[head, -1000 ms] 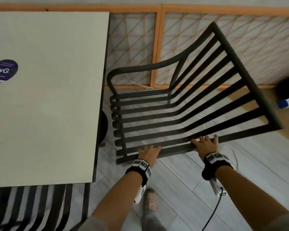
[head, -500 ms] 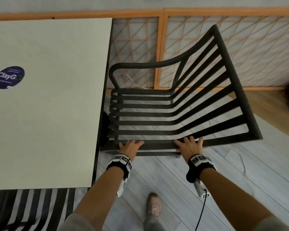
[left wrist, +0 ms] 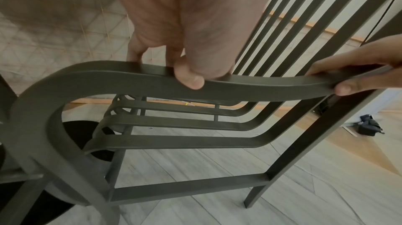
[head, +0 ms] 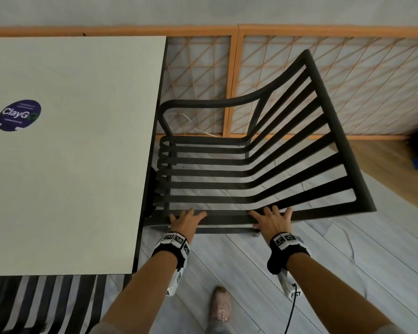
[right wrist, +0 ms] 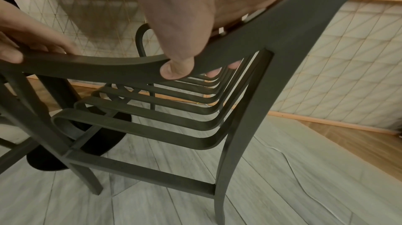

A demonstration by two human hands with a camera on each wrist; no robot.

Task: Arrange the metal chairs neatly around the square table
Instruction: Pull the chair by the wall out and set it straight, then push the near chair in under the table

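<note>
Grey plank flooring (head: 239,273) met an orange-framed lattice screen (head: 348,88) along the far wall. Head view: the square table (head: 70,153), pale-topped with a round purple sticker (head: 18,115), filled the left; the metal chair (head: 263,169) stood at its right edge, seat front toward the table and backrest leaning away to the right, so its long axis ran left to right. It was dark, built of parallel flat slats that curved from seat into back, with a looped armrest on each side. My left hand (head: 186,221) and my right hand (head: 272,221) lay on the near armrest, well apart, fingers spread over the rail. A second slatted chair (head: 46,304) showed below the table's near edge, and my shoe (head: 221,304) stood on the planks.

Left wrist view: my left hand (left wrist: 191,30) gripped the armrest (left wrist: 130,80) from above, thumb (left wrist: 191,79) pressed on its near face and fingers over the far side. The rail ran right toward the backrest slats, where my right hand (left wrist: 359,74) held it.

Right wrist view: my right hand (right wrist: 195,22) wrapped the same rail close to the back post (right wrist: 250,108), thumb (right wrist: 176,68) on the outer face, fingertips showing beneath. Seat slats receded leftward toward the table's black pedestal base (right wrist: 76,142); my left hand (right wrist: 26,43) held the rail farther along.
</note>
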